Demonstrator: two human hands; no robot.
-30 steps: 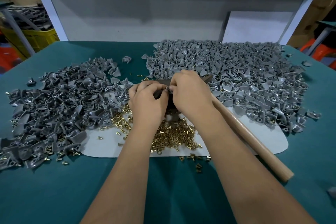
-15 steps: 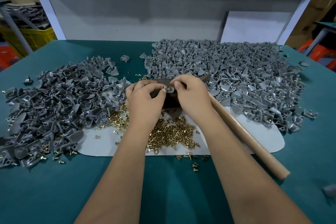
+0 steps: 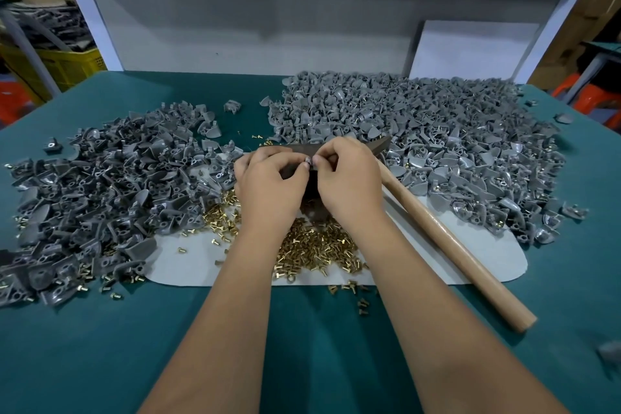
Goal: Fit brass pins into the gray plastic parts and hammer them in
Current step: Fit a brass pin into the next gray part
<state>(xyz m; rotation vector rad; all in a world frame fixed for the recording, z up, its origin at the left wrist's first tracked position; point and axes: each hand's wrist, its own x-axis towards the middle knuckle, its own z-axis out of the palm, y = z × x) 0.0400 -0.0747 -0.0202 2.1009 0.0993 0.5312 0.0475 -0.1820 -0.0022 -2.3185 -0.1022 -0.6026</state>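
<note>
1. Fitting step: left hand (image 3: 268, 183) and right hand (image 3: 346, 178) together pinch one gray plastic part (image 3: 308, 162), just beyond the brass pins (image 3: 312, 245)
2. Next, probably: grasp the hammer (image 3: 447, 239) lying right of the pins

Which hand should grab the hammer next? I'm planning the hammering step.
Probably the right hand: the hammer's wooden handle lies just beside its wrist, running toward the person's right. The left hand is farther away.
</note>
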